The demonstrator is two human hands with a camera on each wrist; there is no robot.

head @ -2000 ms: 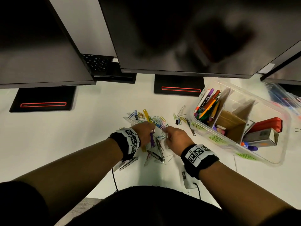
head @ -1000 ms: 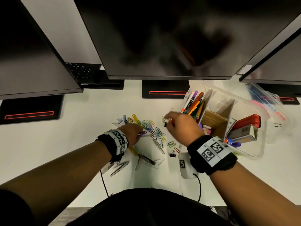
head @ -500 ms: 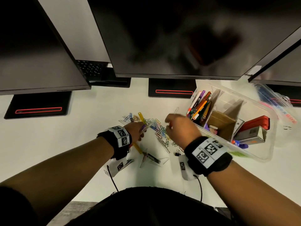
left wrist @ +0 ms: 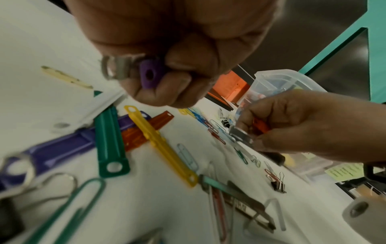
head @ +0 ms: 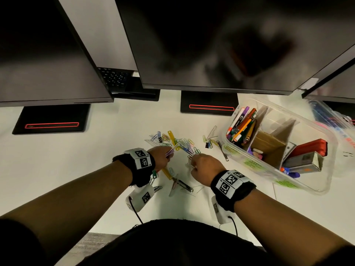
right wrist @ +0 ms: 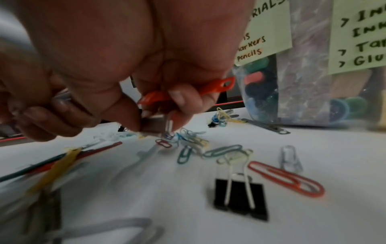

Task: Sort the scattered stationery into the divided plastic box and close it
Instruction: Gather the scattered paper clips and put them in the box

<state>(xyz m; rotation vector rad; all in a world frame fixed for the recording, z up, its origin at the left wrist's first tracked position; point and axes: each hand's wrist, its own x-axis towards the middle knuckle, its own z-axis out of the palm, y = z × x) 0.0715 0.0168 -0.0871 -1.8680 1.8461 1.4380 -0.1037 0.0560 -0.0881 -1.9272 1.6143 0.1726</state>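
Note:
Coloured paper clips (head: 187, 146) and plastic fastener strips (left wrist: 160, 145) lie scattered on the white desk (head: 96, 160). My left hand (head: 163, 156) grips a purple fastener strip (left wrist: 149, 74) with a metal piece (left wrist: 117, 66) beside it in the fist. My right hand (head: 203, 166) holds an orange fastener strip (right wrist: 188, 93) and pinches a metal clip (right wrist: 169, 125) over the paper-clip pile. The open divided clear plastic box (head: 311, 191) stands at the right, with markers (head: 242, 125), a cardboard divider (head: 269, 146) and a red stapler (head: 311, 148) inside.
Three dark monitors (head: 211, 45) overhang the back of the desk on black bases (head: 209, 102). A black binder clip (right wrist: 240, 196) and a red paper clip (right wrist: 288, 178) lie near my right wrist. The box lid (head: 330, 120) rests at far right. Green labels (right wrist: 265, 31) are stuck on the box wall.
My right hand has come back from near the box's marker compartment down to the paper-clip pile. My left hand stays at the pile, still holding the purple strip.

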